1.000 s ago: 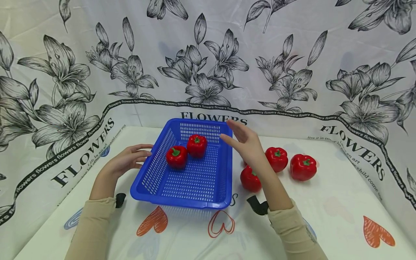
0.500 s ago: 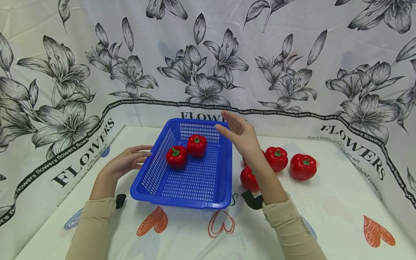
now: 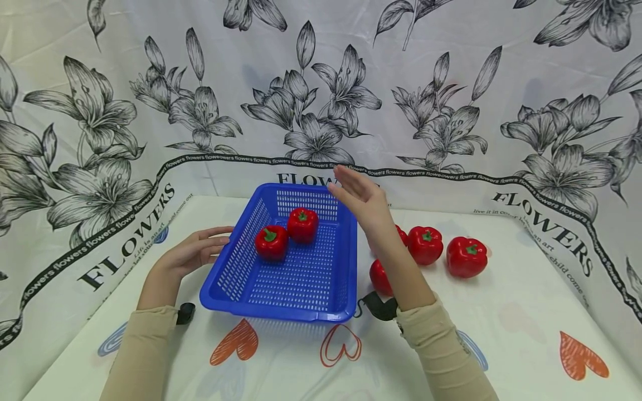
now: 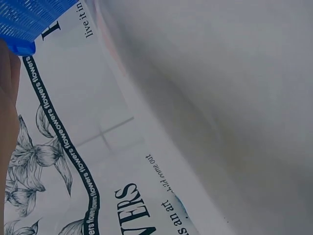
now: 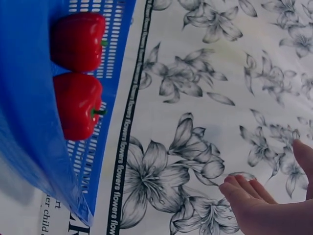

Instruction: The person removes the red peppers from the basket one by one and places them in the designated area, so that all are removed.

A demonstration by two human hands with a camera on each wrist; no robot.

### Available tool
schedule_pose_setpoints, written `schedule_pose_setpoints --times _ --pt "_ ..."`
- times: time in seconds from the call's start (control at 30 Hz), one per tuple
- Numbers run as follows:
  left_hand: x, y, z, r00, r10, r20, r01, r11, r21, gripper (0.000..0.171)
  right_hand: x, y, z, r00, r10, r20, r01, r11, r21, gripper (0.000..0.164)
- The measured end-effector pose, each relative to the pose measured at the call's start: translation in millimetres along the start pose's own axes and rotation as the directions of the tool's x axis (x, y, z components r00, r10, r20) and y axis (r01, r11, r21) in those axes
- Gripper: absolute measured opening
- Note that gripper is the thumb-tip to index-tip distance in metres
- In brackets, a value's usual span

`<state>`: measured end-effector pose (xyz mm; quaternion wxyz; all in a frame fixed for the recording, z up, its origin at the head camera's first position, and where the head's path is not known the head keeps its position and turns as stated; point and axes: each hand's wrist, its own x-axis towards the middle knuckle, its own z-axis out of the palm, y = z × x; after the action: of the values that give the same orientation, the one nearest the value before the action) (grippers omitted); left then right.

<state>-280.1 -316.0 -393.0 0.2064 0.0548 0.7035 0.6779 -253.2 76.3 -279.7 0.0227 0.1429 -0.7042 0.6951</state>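
Observation:
A blue plastic basket (image 3: 273, 311) stands in the middle of the table and holds two red bell peppers, one (image 3: 302, 225) behind the other (image 3: 271, 243). Fairly straight fingers of my left hand (image 3: 193, 253) reach the basket's left rim; in the left wrist view only a strip of that hand shows beside the rim. My right hand (image 3: 366, 206) is raised near the basket's back right corner, fingers extended, thumb apart, with nothing in it. Seen from the right wrist, both peppers (image 5: 78, 105) lie behind the basket wall (image 5: 24, 107).
Right of the basket lie several more red bell peppers, one at the far right (image 3: 466, 257), another (image 3: 424, 245) beside it. My right forearm partly covers two others. A white cloth with printed flowers (image 3: 321, 133) rises behind the table.
My right hand has moved a little left and up, toward the basket's back right corner. The left hand, basket and peppers have stayed in place.

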Motion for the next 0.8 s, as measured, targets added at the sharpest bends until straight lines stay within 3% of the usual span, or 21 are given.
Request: schedule_pose_setpoints --times 0.2,0.43,0.67,0.8 --pt "-0.6 -1.6 -1.5 0.999 0.022 0.027 -0.021 0.999 -0.028 0.029 6.6 0.9 5.9 1.0 -0.018 0.009 0.017 0.99 0.142 0.053" --pt "-0.2 -1.4 -2.3 0.999 0.027 0.04 -0.025 0.998 -0.051 0.026 14.8 2.8 14.3 1.0 -0.012 -0.007 0.013 0.952 0.307 0.051" --pt "0.4 -1.1 -1.5 1.0 0.014 0.027 -0.013 0.999 -0.048 0.031 23.4 4.0 28.6 1.0 -0.015 -0.021 0.021 0.937 0.348 0.05" --pt "0.6 -1.8 -1.7 1.0 0.007 0.016 -0.007 0.999 -0.031 0.033 27.3 6.6 37.1 0.999 -0.022 -0.031 0.031 0.944 0.328 0.051"
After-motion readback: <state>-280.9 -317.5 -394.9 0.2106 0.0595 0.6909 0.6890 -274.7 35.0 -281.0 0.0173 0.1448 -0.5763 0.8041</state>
